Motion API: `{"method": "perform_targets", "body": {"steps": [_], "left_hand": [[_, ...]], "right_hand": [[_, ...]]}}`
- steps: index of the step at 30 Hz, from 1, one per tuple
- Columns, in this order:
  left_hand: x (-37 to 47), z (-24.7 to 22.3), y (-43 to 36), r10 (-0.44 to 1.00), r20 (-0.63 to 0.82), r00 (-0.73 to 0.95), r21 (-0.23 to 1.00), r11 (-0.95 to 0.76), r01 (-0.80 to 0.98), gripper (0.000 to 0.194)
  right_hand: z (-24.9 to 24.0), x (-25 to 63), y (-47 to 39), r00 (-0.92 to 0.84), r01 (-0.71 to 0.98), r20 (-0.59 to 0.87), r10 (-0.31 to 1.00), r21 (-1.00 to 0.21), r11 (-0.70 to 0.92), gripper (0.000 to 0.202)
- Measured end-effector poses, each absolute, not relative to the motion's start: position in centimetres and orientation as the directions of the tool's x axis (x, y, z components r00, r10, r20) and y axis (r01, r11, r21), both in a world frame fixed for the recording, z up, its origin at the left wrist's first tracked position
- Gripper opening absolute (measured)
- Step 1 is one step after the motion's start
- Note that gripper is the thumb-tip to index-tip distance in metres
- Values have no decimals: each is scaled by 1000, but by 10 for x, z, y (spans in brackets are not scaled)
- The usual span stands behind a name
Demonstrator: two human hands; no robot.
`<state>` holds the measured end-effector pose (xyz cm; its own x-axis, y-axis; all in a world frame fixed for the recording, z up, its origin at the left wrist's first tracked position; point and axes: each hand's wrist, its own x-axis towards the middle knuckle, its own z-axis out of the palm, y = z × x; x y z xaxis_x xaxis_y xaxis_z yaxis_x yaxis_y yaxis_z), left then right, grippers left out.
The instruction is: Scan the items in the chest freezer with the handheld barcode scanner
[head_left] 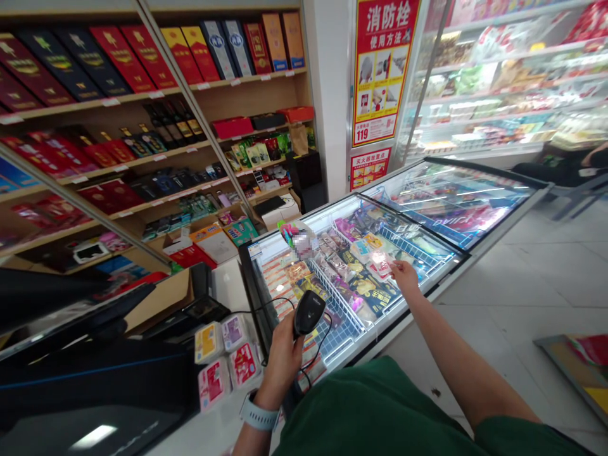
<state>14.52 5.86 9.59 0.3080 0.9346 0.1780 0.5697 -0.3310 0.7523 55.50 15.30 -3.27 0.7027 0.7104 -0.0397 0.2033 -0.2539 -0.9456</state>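
My left hand [284, 348] is wrapped round the handle of a black barcode scanner [310, 311], whose head tilts up over the near-left corner of a glass-topped chest freezer [468, 256]. A thin black cable hangs in a loop beside the scanner. Over the glass, my right hand [405, 277] pinches the edge of a small red-and-white packet [380, 267]. Just beyond that packet lies a blue-and-yellow one [365, 246]; I cannot tell whether it is above or below the glass. White wire baskets [335, 288] with wrapped goods show in the freezer.
Several small plastic tubs [244, 363] with coloured labels stand on the counter left of my left hand. A black checkout machine [85, 380] fills the lower left. Shelves of boxes and bottles [175, 120] line the back wall. A colourful round item [297, 237] sits at the freezer's far edge.
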Motion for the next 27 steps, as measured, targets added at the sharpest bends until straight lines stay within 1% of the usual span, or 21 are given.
{"method": "perform_targets", "body": {"steps": [1, 4, 9, 13, 22, 27], "left_hand": [[146, 96, 59, 934, 180, 309, 754, -333, 566, 44], [148, 97, 59, 935, 178, 305, 757, -329, 565, 45], [149, 96, 60, 934, 180, 308, 756, -331, 564, 45], [148, 94, 60, 934, 179, 310, 749, -333, 573, 45], [146, 93, 57, 949, 196, 247, 759, -306, 574, 47], [146, 96, 57, 950, 194, 246, 749, -305, 589, 44]], "right_hand": [[-38, 561, 152, 710, 159, -89, 698, -946, -283, 42], [-49, 574, 150, 711, 111, -160, 684, -936, -334, 34], [-60, 582, 156, 702, 109, -222, 677, -906, -409, 25], [-69, 583, 165, 689, 132, -255, 679, -877, -463, 23], [-81, 584, 174, 707, 206, -255, 660, -818, -537, 24], [-81, 583, 172, 703, 288, -198, 683, -799, -527, 34]]}}
